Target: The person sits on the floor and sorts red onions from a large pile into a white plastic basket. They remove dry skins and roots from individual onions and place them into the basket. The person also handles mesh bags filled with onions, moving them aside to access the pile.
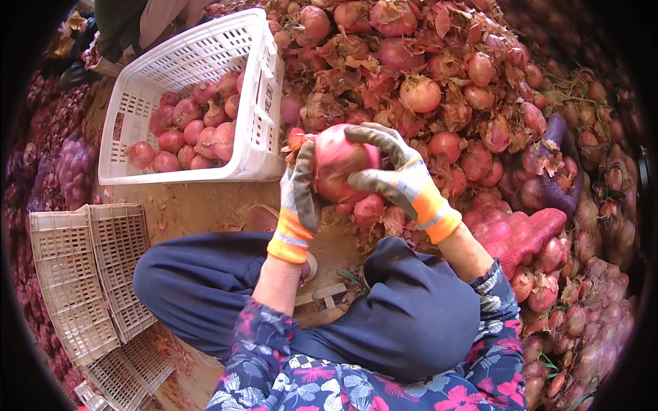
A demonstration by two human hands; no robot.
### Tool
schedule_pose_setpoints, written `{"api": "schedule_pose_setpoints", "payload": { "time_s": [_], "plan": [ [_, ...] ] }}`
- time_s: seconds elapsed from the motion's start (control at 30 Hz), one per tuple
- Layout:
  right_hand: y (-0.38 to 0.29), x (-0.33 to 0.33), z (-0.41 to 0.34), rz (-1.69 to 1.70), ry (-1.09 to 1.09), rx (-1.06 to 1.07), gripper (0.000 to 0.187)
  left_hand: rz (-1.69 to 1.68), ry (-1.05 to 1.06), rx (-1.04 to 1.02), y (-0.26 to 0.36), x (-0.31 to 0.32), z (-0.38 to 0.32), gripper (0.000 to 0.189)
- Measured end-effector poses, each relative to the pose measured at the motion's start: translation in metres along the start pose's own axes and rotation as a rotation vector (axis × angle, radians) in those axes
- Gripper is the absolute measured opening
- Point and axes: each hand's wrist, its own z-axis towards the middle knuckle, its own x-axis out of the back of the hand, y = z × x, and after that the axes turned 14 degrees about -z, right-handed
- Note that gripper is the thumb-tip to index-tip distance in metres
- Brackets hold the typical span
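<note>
My left hand, in a grey and orange work glove, grips the near-left side of a large red onion. Loose dry skin sticks out at the onion's left end. My right hand, gloved alike, has its fingers and thumb curved round the right side of the onion, which is slightly blurred; whether they press on it I cannot tell. Left of my hands stands a white plastic crate with several red onions inside. A big heap of red onions and papery skins lies beyond my hands.
Beige plastic crates stand at the left. Red mesh and purple mesh with onions lie at the right, beside more netted onions. A piece of wood lies between my legs. Part of another person shows at the top left.
</note>
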Motion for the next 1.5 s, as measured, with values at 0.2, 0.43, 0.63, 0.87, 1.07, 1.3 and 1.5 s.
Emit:
{"api": "schedule_pose_setpoints", "payload": {
  "time_s": [0.2, 0.43, 0.63, 0.87, 1.07, 1.3, 1.5],
  "plan": [
    [0.001, 0.003, -0.013, 0.478, -0.081, -0.314, 0.054, 0.147, -0.316, 0.019, -0.027, 0.045, -0.009, 0.074],
    [0.013, 0.019, -0.016, 0.264, 0.071, -0.494, 0.047, 1.255, -0.483, -0.611, -0.008, 0.019, -0.012, 0.069],
    [-0.051, 0.036, -0.024, 0.444, -0.056, -0.103, 0.067, 0.673, -0.435, -0.296, -0.016, -0.003, -0.014, 0.042],
    [-0.07, 0.014, -0.025, -0.843, 0.15, 0.49, 0.086, 0.321, -0.729, -0.069, 0.001, 0.015, 0.024, 0.059],
    [-0.075, 0.038, -0.046, -0.417, 0.565, 0.129, 0.095, 0.877, -0.564, -0.316, 0.043, -0.06, 0.037, 0.048],
    [-0.08, 0.105, -0.162, 0.628, 0.672, 0.216, 0.045, 0.735, -0.539, 0.216, 0.0, -0.189, -0.035, 0.032],
    [-0.086, 0.169, -0.277, 0.332, 0.917, 0.238, 0.058, 1.211, -1.21, -0.056, -0.077, -0.214, -0.031, 0.054]
  ]
}}
